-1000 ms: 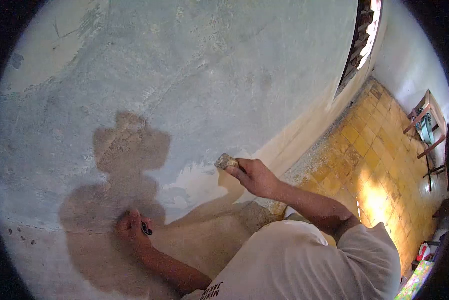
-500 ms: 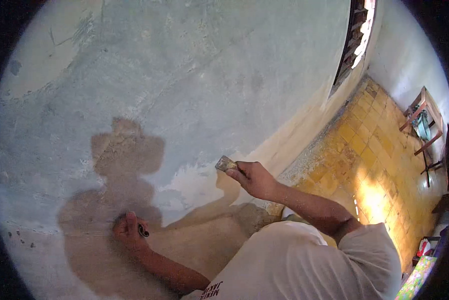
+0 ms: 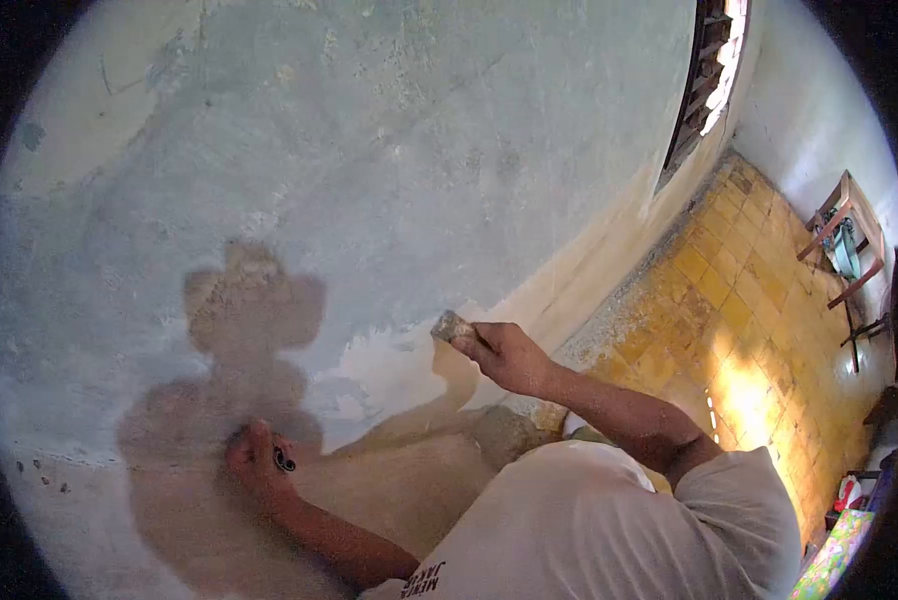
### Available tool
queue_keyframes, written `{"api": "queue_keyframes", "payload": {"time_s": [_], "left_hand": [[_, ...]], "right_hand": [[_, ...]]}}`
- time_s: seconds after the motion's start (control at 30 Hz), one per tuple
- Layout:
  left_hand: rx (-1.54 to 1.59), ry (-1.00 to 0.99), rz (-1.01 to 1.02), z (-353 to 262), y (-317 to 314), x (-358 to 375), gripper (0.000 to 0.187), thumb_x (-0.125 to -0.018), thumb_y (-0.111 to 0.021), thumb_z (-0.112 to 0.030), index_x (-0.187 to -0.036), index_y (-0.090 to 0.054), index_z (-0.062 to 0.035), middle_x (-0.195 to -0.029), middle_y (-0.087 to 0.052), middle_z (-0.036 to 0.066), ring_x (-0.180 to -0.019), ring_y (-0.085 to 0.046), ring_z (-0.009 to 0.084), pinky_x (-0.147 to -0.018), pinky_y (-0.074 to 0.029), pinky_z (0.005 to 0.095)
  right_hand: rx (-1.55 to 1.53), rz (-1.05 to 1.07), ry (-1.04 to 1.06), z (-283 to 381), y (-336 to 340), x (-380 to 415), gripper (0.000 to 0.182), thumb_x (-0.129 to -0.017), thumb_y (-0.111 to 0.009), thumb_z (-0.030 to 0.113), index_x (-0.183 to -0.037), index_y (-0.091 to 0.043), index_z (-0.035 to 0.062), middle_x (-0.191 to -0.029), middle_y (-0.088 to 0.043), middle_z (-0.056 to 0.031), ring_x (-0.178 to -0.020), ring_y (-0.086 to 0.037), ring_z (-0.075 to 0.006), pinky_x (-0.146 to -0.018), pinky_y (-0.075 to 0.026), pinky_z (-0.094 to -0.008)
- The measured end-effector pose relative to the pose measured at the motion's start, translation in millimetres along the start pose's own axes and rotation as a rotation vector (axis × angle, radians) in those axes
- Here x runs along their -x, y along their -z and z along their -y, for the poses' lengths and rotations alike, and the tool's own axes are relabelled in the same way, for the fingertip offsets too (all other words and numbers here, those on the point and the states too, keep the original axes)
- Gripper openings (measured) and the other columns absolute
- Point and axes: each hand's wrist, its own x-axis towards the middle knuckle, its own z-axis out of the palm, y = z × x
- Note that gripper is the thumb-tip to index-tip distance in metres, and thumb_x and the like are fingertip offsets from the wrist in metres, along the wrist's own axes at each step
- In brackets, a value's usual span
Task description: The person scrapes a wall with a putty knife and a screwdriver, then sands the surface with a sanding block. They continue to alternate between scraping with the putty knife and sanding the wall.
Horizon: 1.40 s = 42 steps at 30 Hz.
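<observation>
The right hand [image 3: 509, 355] is closed around the handle of a scraper [image 3: 453, 327], whose blade end touches the wall [image 3: 389, 150] a little below the middle of the frame. The blade sits at the edge of a pale patch [image 3: 389, 370] where the grey-blue coat is gone and lighter plaster shows, so the tool is held with its edge low against the surface, the way one would to lift a coating rather than dig into it. The forearm runs down and to the right toward the white shirt [image 3: 609, 530] at the bottom of the frame.

The left hand [image 3: 254, 460] rests against the wall at the lower left, inside the person's own shadow [image 3: 239, 380]. Its fingers are curled around a small dark object [image 3: 285, 461], too small to name. Pressed there, the hand seems to serve as a brace that steadies the body close to the wall.

At the right of the frame lies a yellow tiled floor [image 3: 739, 330] with a bright patch of sunlight, and a wooden chair [image 3: 849, 240] stands near the far wall. A barred window [image 3: 704, 80] shows at the upper right.
</observation>
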Motion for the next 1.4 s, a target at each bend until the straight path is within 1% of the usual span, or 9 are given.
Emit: {"api": "queue_keyframes", "payload": {"time_s": [0.17, 0.23, 0.43, 0.63, 0.7, 0.8, 0.87, 1.17, 1.4], "left_hand": [[0.026, 0.058, -0.059, 6.9, 1.6, 0.7, 0.039, -0.084, -0.062, -0.030, -0.055, -0.052, -0.0051, -0.048, -0.049, 0.003, -0.039, -0.043, 0.0095, -0.040, -0.034, 0.0250], [0.060, 0.055, -0.038, 9.0, 3.2, -0.5, 0.039, -0.084, -0.062, -0.030, -0.055, -0.052, -0.0052, -0.048, -0.049, 0.003, -0.039, -0.042, 0.0094, -0.040, -0.033, 0.0249], [-0.054, 0.037, -0.042, 3.6, 0.6, -4.2, 0.041, -0.083, -0.063, -0.031, -0.054, -0.051, -0.0055, -0.047, -0.048, 0.001, -0.039, -0.041, 0.0089, -0.041, -0.033, 0.0247], [0.065, 0.068, -0.014, 12.8, 2.2, -0.6, 0.042, -0.085, -0.061, -0.032, -0.054, -0.052, -0.0045, -0.047, -0.047, 0.001, -0.040, -0.042, 0.0087, -0.041, -0.033, 0.0253], [-0.066, -0.025, -0.146, 15.7, 0.0, 1.8, 0.041, -0.085, -0.061, -0.031, -0.054, -0.049, -0.0059, -0.047, -0.047, 0.001, -0.039, -0.042, 0.0087, -0.039, -0.032, 0.0256], [0.073, 0.080, 0.016, 10.4, 8.7, -1.5, 0.028, -0.080, -0.068, -0.025, -0.067, -0.052, -0.0068, -0.055, -0.050, 0.003, -0.047, -0.046, 0.0111, -0.043, -0.038, 0.0269], [0.051, 0.088, -0.036, 10.1, 5.1, 0.6, 0.028, -0.080, -0.068, -0.025, -0.067, -0.052, -0.0066, -0.054, -0.050, 0.003, -0.046, -0.045, 0.0116, -0.043, -0.038, 0.0272], [0.013, 0.061, 0.004, 14.2, 8.6, -2.3, 0.029, -0.084, -0.064, -0.027, -0.066, -0.053, -0.0079, -0.052, -0.050, 0.003, -0.041, -0.045, 0.0112, -0.039, -0.035, 0.0253], [0.010, 0.012, 0.000, 13.6, 6.3, -5.5, 0.036, -0.084, -0.061, -0.028, -0.057, -0.052, -0.0060, -0.049, -0.050, 0.002, -0.040, -0.043, 0.0091, -0.040, -0.033, 0.0242]], "right_hand": [[0.043, 0.023, -0.061, -19.7, 10.4, 30.9, 0.041, -0.094, -0.046, 0.035, -0.080, -0.052, -0.0028, -0.059, -0.048, -0.0091, -0.057, -0.044, -0.0136, -0.054, -0.042, -0.0333], [-0.090, 0.087, -0.207, -27.0, 11.6, 45.1, 0.041, -0.095, -0.045, 0.035, -0.080, -0.053, -0.0023, -0.061, -0.050, -0.0084, -0.058, -0.045, -0.0139, -0.056, -0.042, -0.0338], [-0.023, 0.044, 0.026, 2.3, -7.7, -0.3, 0.038, -0.095, -0.046, 0.032, -0.079, -0.053, -0.0021, -0.062, -0.050, -0.0080, -0.060, -0.047, -0.0140, -0.057, -0.042, -0.0346], [-0.037, 0.080, -0.168, -14.5, 3.4, 35.5, 0.041, -0.094, -0.047, 0.034, -0.079, -0.052, -0.0034, -0.058, -0.050, -0.0093, -0.057, -0.047, -0.0159, -0.056, -0.043, -0.0354], [-0.025, 0.085, -0.191, -19.6, 0.2, 34.7, 0.041, -0.094, -0.046, 0.034, -0.079, -0.051, -0.0034, -0.057, -0.049, -0.0087, -0.055, -0.046, -0.0153, -0.054, -0.043, -0.0349], [-0.001, -0.027, 0.006, -12.0, -10.3, 15.6, 0.041, -0.094, -0.047, 0.034, -0.077, -0.050, -0.0031, -0.055, -0.045, -0.0063, -0.054, -0.043, -0.0127, -0.051, -0.041, -0.0324], [0.008, 0.027, 0.129, 17.9, -17.6, -7.7, 0.041, -0.094, -0.048, 0.034, -0.076, -0.050, -0.0031, -0.055, -0.045, -0.0053, -0.053, -0.042, -0.0113, -0.050, -0.040, -0.0316], [-0.019, 0.026, -0.128, -25.7, -5.5, 37.7, 0.040, -0.093, -0.049, 0.034, -0.076, -0.051, -0.0017, -0.055, -0.045, -0.0064, -0.053, -0.042, -0.0126, -0.051, -0.040, -0.0334], [0.051, -0.007, -0.029, -17.1, -9.5, 10.3, 0.041, -0.094, -0.047, 0.035, -0.076, -0.051, -0.0014, -0.053, -0.044, -0.0057, -0.052, -0.042, -0.0119, -0.050, -0.040, -0.0330]]}}
